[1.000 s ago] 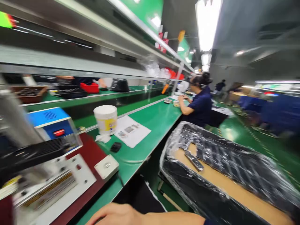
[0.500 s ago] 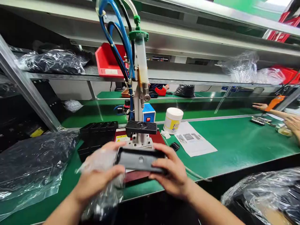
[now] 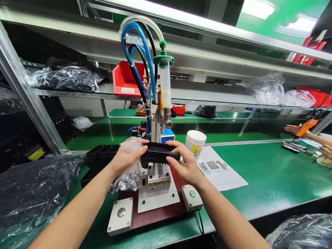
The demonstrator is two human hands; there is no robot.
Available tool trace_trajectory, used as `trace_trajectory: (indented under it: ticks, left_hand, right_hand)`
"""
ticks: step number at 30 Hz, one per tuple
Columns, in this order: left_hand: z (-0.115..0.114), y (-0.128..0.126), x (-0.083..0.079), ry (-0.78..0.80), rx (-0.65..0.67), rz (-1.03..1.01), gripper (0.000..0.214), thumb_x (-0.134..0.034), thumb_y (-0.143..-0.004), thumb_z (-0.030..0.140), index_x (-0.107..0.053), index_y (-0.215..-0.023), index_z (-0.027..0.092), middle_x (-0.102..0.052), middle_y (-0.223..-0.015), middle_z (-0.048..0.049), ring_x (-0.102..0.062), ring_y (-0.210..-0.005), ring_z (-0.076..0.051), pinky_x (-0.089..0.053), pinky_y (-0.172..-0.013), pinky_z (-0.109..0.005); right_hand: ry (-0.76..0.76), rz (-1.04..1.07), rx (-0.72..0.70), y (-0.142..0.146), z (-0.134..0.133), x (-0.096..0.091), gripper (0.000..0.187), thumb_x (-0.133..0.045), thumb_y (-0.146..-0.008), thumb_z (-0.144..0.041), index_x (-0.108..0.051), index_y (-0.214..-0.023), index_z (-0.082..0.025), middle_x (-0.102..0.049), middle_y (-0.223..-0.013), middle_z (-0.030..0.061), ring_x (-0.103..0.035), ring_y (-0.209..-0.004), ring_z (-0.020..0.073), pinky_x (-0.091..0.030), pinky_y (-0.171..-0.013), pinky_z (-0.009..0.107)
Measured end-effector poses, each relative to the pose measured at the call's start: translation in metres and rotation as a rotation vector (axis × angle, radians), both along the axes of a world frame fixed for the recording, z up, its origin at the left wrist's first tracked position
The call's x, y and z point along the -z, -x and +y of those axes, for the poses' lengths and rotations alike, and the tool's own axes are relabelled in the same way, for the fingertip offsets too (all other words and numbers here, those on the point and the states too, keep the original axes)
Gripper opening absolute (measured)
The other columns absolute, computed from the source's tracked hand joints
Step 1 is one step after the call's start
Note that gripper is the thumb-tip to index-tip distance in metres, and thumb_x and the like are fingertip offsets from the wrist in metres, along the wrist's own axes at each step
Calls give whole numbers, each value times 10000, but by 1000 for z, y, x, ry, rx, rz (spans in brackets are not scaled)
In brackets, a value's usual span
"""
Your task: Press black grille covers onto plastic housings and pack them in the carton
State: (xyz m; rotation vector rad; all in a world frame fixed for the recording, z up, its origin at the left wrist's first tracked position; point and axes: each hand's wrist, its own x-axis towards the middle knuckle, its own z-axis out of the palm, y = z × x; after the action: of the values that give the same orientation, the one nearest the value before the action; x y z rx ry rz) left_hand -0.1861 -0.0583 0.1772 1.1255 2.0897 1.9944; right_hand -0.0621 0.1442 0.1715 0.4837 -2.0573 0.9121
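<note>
A black plastic housing, long and shallow, spans the space between my two hands above the metal base of a dispensing press. My left hand grips its left end, with a crumpled clear plastic bag also caught in that hand. My right hand closes round the right end, thumb in front and fingers behind. Below the nozzle, the housing hides the fixture top, and I cannot tell if it touches it. A syringe with a green cap stands over it.
Two button boxes flank the press base. Black trays and a plastic-wrapped bundle lie left. A white tub and a printed sheet sit right. Another person's hands with an orange screwdriver work at far right.
Both hands have moved the housing forward to the fixture, and its hollow inside has turned out of sight. The view has shifted, uncovering the press base and button boxes.
</note>
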Motion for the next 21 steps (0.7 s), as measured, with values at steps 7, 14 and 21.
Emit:
trace_trajectory:
  ticks: [7,14,21]
  left_hand:
    - [8,-4,19,-82,-83,104,296,-588,-848,513,-635,-863,221,-648,-930,-36,-597,-933,-230,-445,-880,-327]
    - [13,-2,22,-103,-97,30,230,-554,-877,455,-652,-878,248,-617,-889,1,-555,-868,-200,-408,-824,-299]
    - [14,-2,32,-100,-155,70,234,-496,-898,415,-658,-862,250,-666,-923,8,-582,-915,-213,-432,-823,-293]
  right_hand:
    - [207,71,-27,17,-5,9,237,-517,-957,-286,-537,-737,-199,-699,-1106,103,-648,-1059,210,-501,-924,391]
    - [214,247,32,24,-19,21,181,-517,-937,-181,-603,-779,-205,-663,-849,50,-659,-1023,244,-522,-901,448]
    - [297,253,-8,28,-18,26,198,-503,-931,-175,-628,-783,-215,-625,-796,42,-669,-987,268,-535,-854,480]
